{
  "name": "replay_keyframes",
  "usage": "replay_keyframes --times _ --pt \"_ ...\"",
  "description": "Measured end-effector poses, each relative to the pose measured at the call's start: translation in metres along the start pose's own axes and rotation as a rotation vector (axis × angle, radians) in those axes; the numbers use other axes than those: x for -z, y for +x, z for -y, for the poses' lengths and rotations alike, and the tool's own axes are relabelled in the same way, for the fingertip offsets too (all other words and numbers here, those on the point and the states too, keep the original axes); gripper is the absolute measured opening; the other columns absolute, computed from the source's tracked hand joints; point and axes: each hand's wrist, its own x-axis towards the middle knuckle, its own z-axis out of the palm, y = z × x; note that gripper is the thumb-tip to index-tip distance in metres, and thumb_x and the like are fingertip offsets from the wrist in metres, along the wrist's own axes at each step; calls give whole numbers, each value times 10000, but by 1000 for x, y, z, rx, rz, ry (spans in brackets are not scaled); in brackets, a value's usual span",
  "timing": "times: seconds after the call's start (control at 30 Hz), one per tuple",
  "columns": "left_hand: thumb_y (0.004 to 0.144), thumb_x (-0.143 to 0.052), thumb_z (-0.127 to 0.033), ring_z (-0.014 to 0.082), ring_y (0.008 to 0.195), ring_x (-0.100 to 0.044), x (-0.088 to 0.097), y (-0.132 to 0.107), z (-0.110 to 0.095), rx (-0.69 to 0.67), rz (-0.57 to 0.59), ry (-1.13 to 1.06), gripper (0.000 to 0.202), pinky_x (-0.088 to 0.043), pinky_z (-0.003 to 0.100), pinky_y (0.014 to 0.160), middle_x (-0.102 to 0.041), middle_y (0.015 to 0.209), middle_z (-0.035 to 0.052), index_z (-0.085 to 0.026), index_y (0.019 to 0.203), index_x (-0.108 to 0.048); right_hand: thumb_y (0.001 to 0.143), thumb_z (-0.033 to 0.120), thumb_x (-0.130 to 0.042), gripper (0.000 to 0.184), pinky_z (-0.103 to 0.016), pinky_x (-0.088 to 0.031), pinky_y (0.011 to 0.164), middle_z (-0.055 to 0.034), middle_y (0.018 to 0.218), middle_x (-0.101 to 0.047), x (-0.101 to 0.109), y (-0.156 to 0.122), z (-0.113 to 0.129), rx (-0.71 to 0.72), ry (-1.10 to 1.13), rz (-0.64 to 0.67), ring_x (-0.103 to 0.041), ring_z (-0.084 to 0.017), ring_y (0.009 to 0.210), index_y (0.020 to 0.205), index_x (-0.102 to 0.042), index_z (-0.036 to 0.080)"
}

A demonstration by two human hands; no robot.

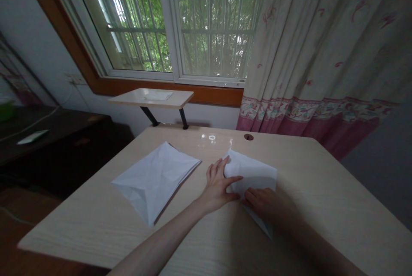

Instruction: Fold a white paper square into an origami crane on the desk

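A folded sheet of white paper (257, 173) lies on the table under both my hands. My left hand (219, 186) rests across its left side with the fingers spread, thumb and fingertips on the paper. Close by on the right, my right hand (264, 204) has its fingers curled together against the lower part of the sheet. A narrow folded corner of the paper sticks out below the right hand. What lies under the right fingertips is hidden. To the left, apart from both hands, sits a stack of creased white paper (161, 173).
The pale wooden table (322, 190) has a round cable hole (249, 137) near its back edge. A small raised shelf (128, 97) at the back left carries some paper (157, 95). Behind are a window and a curtain (305, 74). A dark desk (64, 128) stands left.
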Motion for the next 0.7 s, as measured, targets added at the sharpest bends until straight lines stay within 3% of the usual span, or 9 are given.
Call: replay_keyframes --times 0.2,0.4,0.7 --pt "586 -869 -374 416 1348 -151 -1 1 1 7 -14 -10 684 -157 616 1047 16 1552 -54 -472 1198 -580 1027 263 -272 386 -249 -301 453 5 639 -603 -4 0 -3 50 -1 -63 -568 -119 511 754 -533 181" --pt "577 -872 -367 424 1358 -122 -3 0 2 16 -10 -11 706 -150 633 1044 39 1553 -38 -460 1211 -573 1022 189 -235 412 -261 -310 458 -2 643 -599 -3 3 -6 112 16 -94 -545 -123 510 764 -556 174" --pt "578 -866 -363 421 1361 -130 0 0 0 -9 -16 31 707 -142 615 1052 8 1560 -14 -420 1221 -578 973 123 -339 302 -255 -347 499 4 676 -601 2 -2 -2 105 76 -71 -557 -134 559 776 -561 178"
